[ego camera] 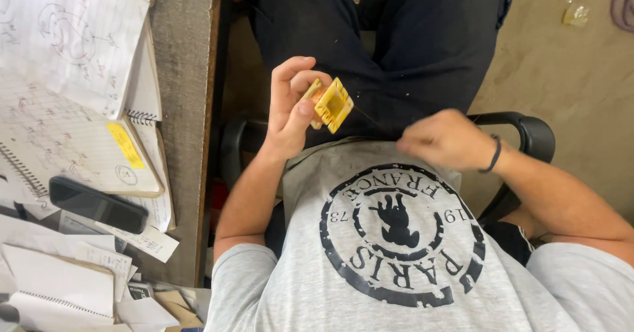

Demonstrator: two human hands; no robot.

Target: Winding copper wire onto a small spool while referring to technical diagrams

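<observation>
**Yellow bobbin held over the lap, thin wire running to the other hand**

The small yellow plastic bobbin with square end flanges sits above the person's lap, in front of the dark trousers, held up in the left hand. One square flange faces right and slightly toward the camera, so the bobbin's long axis runs roughly left to right, tilted a little. The left hand's thumb and curled fingers pinch the bobbin from its left side, the thumb tip pressed against the near flange.

A very thin wire leaves the bobbin and slants right and nearer, toward the right hand. That hand is loosely closed, fingers drawn together at the wire's end; whether they truly pinch it is too fine to tell. A dark band circles the right wrist.

The person sits in a black armchair, wearing a grey printed T-shirt.

To the left stands a grey desk, holding spiral notebooks with handwritten pages, a yellow sticky note, a black phone and loose papers.
</observation>
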